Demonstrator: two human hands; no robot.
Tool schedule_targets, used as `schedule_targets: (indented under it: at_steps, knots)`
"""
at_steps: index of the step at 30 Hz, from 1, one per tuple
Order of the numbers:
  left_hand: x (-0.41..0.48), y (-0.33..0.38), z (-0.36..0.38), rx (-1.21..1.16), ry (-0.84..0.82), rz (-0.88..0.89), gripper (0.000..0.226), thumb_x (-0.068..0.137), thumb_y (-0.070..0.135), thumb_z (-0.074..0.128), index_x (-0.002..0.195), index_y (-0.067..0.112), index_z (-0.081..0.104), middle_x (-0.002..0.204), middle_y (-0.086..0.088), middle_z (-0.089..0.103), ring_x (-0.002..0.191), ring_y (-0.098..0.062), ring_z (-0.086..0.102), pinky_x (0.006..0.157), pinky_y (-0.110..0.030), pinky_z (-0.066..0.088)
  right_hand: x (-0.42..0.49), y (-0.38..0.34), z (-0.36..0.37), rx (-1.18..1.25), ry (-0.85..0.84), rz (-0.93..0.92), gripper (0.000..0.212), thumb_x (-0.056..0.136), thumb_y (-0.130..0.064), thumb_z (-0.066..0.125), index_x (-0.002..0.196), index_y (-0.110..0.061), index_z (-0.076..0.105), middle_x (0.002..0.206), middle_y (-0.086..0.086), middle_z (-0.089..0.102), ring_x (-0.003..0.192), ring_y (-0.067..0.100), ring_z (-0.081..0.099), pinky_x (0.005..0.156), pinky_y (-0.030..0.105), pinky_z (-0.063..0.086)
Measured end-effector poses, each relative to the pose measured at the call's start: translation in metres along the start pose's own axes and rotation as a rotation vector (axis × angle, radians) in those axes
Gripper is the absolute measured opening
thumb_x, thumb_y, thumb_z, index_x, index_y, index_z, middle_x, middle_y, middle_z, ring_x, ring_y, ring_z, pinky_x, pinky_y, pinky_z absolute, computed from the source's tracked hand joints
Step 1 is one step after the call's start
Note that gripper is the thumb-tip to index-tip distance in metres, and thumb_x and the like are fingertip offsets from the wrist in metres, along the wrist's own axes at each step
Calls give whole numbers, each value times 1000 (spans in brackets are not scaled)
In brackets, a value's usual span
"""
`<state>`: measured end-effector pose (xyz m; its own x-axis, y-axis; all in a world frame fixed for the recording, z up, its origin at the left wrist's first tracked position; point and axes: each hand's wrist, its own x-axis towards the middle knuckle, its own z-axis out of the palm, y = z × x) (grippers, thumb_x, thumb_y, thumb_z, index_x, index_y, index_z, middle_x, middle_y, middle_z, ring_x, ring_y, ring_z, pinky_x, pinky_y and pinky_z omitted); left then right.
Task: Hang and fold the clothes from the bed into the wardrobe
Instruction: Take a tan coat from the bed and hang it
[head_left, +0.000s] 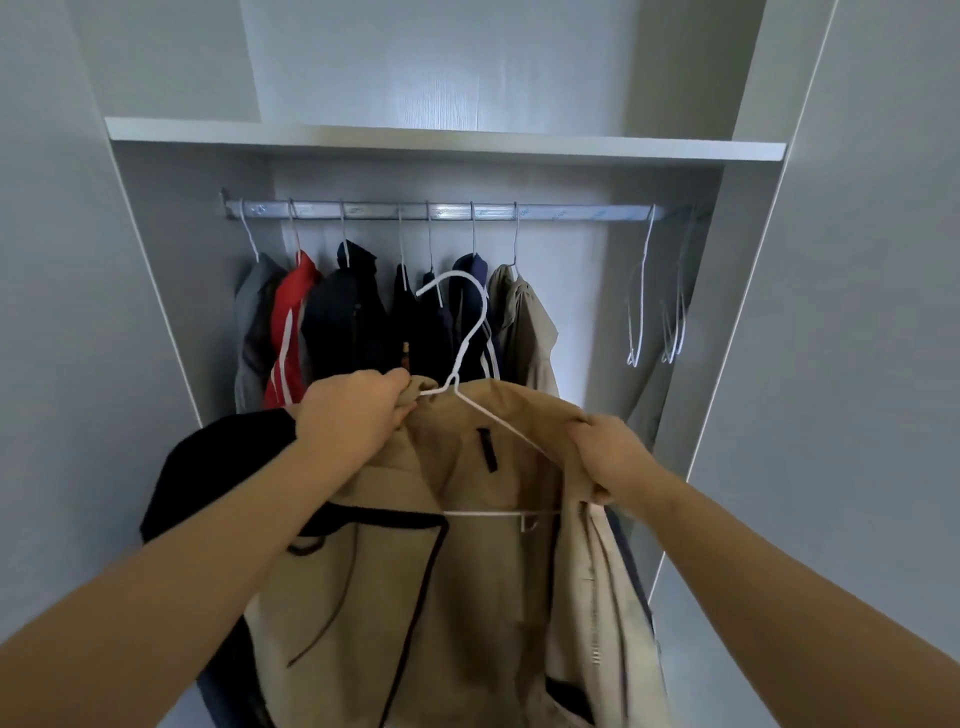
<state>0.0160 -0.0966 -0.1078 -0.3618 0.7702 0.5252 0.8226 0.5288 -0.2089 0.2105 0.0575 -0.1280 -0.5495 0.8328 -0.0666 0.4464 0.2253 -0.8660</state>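
Beige jacket (467, 597): sat on a white wire hanger (498, 422), held below and in front of the rail (441, 212), hook not yet over it.
Left hand (348, 415): gripped the collar beside the hanger's neck, fingers curled into the cloth.
Right hand (608, 457): pinched the jacket's shoulder over the hanger's arm.
Progress: seven hung garments (343, 322) filled the rail's left and middle; this jacket looked next, probably for the bare stretch to their right.
Spare hangers (636, 312): empty, at the rail's right end.
Remaining: bed out of view, so the clothes left could not be judged.
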Motion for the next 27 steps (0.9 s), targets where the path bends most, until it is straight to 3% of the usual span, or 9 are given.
schedule_targets:
  at_steps: [3,6,9,11,14,17,22,25,27]
  knots:
    - [2,8,0,-189,101,-88,33,92,45,44,97,14,54,78,-4,60,73,-24,61,49,-27,32,-19,-20,7,294,-307,121,17,98,-24,39,109,-14,47,79,11,57,55,19,58,39,20,44]
    - [1,8,-4,-343,216,-108,32,88,45,51,93,14,57,71,-2,60,68,-23,60,48,-26,31,-31,-29,-7,211,-536,62,20,96,-33,48,109,-17,47,93,15,68,73,26,70,45,26,51]
    - [0,10,-10,-444,329,-103,29,86,42,58,96,14,63,69,-2,63,64,-20,59,46,-23,28,-24,-25,-25,-12,115,-245,13,90,-39,52,85,-26,52,82,-1,66,77,24,67,60,33,52]
    - [0,14,-14,-500,384,-100,28,85,40,62,95,14,65,66,0,63,60,-15,56,46,-18,26,-17,-18,-36,-301,473,-392,17,91,-43,46,96,-28,52,96,-8,60,99,22,56,79,35,41]
    - [2,19,-23,-586,443,-96,29,83,42,62,91,15,66,63,3,62,59,-10,52,46,-16,27,-8,-3,-42,-599,354,-316,45,96,-51,27,105,-18,56,108,3,59,111,27,48,91,39,28]
    - [6,24,-27,-658,417,-104,26,83,41,63,93,17,66,67,4,64,65,-14,59,51,-17,33,-9,-3,-40,-402,311,-296,60,96,-53,21,100,-9,61,92,11,65,94,31,56,76,35,36]
    - [5,40,-27,-635,306,-46,45,79,59,45,92,21,64,68,7,63,65,-9,57,54,-27,41,-11,-22,-22,-473,327,-371,52,95,-55,20,71,-21,52,73,-1,53,79,25,50,65,33,34]
    - [9,43,-26,-663,171,33,30,86,50,52,92,22,61,72,9,58,69,-5,52,57,-25,38,-8,-22,-24,-430,306,-356,53,95,-54,24,62,-20,47,66,-1,52,75,25,52,61,32,35]
    - [11,40,-25,-599,158,72,26,85,41,59,93,16,64,89,3,56,87,-17,52,70,-32,39,-7,-15,-27,-407,317,-314,56,95,-53,25,63,-15,51,66,3,54,74,26,55,62,32,39]
